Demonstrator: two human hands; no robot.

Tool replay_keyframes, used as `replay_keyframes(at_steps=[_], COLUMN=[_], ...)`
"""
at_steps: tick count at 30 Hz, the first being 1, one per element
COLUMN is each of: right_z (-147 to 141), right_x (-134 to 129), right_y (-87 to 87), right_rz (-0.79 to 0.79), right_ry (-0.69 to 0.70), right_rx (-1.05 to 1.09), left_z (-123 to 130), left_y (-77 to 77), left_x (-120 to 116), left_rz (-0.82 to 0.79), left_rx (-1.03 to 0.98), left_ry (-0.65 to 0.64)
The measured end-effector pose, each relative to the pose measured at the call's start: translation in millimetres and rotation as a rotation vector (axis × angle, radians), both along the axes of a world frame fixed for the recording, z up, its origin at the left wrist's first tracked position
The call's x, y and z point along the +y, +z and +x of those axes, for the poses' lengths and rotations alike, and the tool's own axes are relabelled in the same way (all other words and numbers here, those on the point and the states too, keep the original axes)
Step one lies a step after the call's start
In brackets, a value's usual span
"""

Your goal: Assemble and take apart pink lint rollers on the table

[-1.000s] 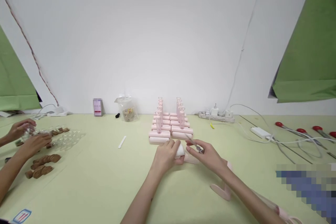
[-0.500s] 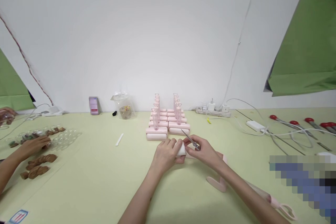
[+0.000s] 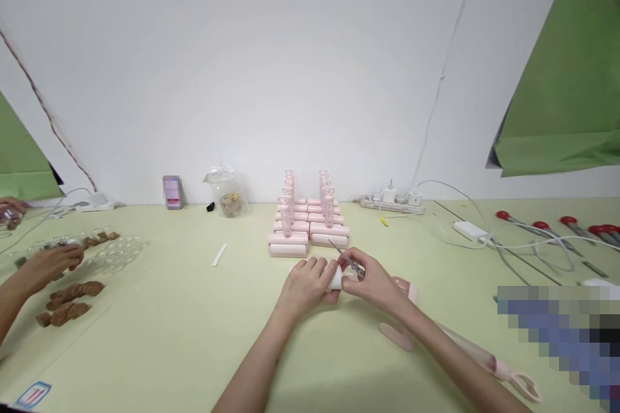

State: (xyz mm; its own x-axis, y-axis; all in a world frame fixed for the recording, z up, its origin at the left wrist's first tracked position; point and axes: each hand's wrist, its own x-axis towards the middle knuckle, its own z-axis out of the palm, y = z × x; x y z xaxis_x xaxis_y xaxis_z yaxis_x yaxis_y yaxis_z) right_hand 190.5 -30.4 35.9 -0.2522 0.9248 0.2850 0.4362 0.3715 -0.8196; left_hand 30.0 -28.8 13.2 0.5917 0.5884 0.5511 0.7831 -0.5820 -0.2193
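Observation:
My left hand (image 3: 310, 284) is wrapped round a white roll (image 3: 335, 279), whose right end shows past the fingers. My right hand (image 3: 368, 276) grips scissors (image 3: 349, 261), their thin blades pointing up and to the left, and its fingertips are at the roll's right end. Under my right forearm lie pink plastic parts (image 3: 398, 335), partly hidden. A clear and pink handle with a heart-shaped loop (image 3: 526, 386) rests to the right. Beyond my hands, two rows of pink lint rollers (image 3: 289, 243) stand with handles upright.
At the left, another person's hand (image 3: 53, 264) is among clear plastic trays (image 3: 116, 253) and brown pieces (image 3: 72, 313). A white strip (image 3: 219, 255), a plastic bag (image 3: 230, 197), a power strip (image 3: 394, 205), cables and red-ended tools (image 3: 542, 226) lie around.
The scissors have tipped slightly, their points moving left. My hands stay at the roll. The other person's hand at the left has moved a little left.

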Motion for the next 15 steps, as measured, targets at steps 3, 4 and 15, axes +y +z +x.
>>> replay_keyframes(at_steps=[3, 4, 15], right_z=[2.8, 4.6, 38.9], right_x=[4.5, 6.6, 11.7], right_y=[-0.9, -1.4, 14.0], right_rz=[0.011, 0.015, 0.013], right_ry=[-0.018, -0.036, -0.291], right_rx=[0.004, 0.008, -0.011], left_z=[-0.9, -1.9, -5.0], left_y=[0.7, 0.4, 26.8], left_x=[1.2, 2.2, 11.2], left_rz=[-0.022, -0.034, -0.270], left_rx=[-0.036, -0.069, -0.283], left_ry=[0.024, 0.043, 0.013])
